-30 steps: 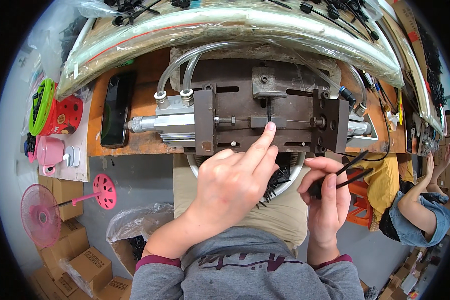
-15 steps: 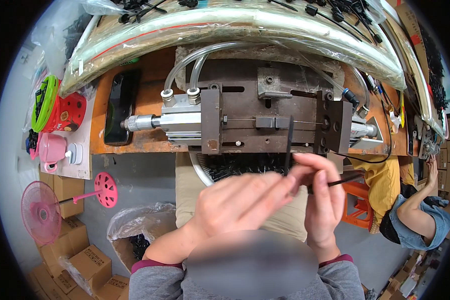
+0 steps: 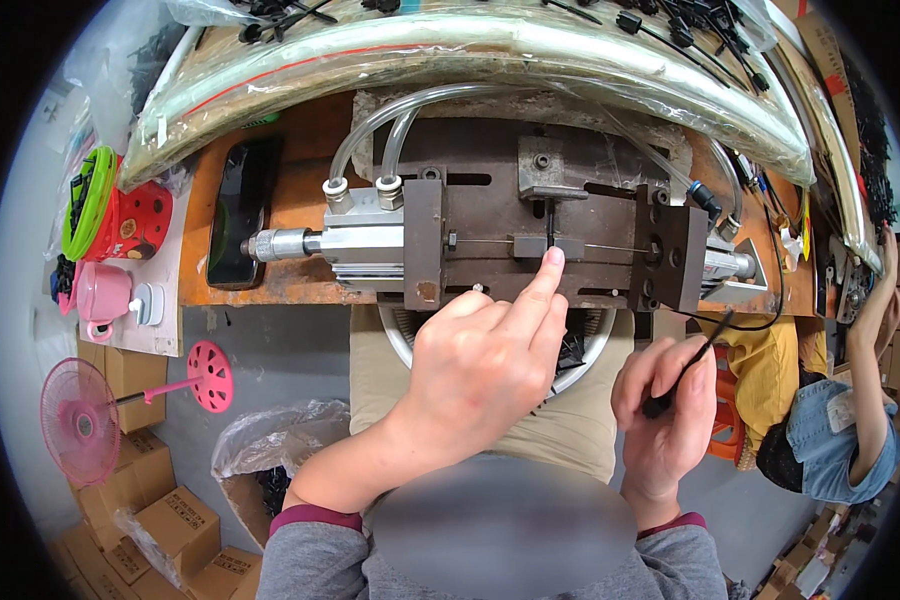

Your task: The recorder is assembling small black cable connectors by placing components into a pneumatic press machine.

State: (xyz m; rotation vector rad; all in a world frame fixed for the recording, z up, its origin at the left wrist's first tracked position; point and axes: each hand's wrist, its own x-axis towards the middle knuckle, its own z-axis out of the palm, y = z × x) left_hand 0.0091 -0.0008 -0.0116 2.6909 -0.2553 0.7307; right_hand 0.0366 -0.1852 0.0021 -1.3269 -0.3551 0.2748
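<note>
Left hand (image 3: 485, 355): index finger is being held extended, tip at small dark block (image 3: 530, 247) on brown fixture plate (image 3: 490, 215); remaining fingers are being held partly curled, any grip beneath cannot be told. Thin black rod (image 3: 551, 222) is being positioned between block and metal bracket (image 3: 550, 180). Right hand (image 3: 670, 395): fingers are being closed around black stemmed part (image 3: 708, 345), right of left hand, near front edge of worktop (image 3: 300, 210). Fixture is being flanked by silver cylinder (image 3: 365, 250), left side; dark phone (image 3: 240, 215) is being supported by worktop.
</note>
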